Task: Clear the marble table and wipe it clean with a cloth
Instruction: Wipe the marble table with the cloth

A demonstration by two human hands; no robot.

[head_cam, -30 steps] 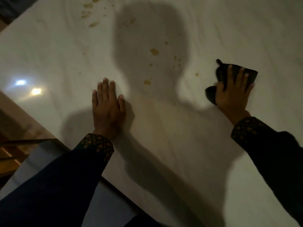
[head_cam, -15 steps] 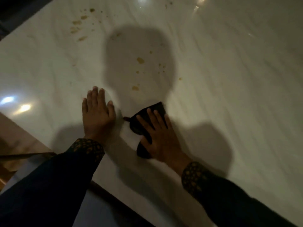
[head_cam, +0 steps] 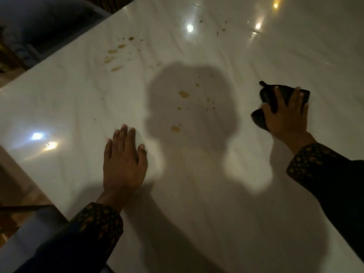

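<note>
The white marble table (head_cam: 226, 194) fills the view. My right hand (head_cam: 285, 117) presses a dark cloth (head_cam: 266, 95) flat against the table at the right, fingers spread straight over it. My left hand (head_cam: 124, 160) rests flat on the marble near the front left edge, fingers straight. Yellowish food stains (head_cam: 183, 94) lie between the two hands, inside my head's shadow. More stains (head_cam: 112, 58) dot the far left part of the table.
The table's left edge (head_cam: 29, 174) runs diagonally, with a dark chair or floor beyond it at the upper left. A few small specks (head_cam: 223, 29) lie far up the table among bright light reflections.
My right hand slid the cloth from beside my left hand out to the right and farther up the table. My left hand stayed planted.
</note>
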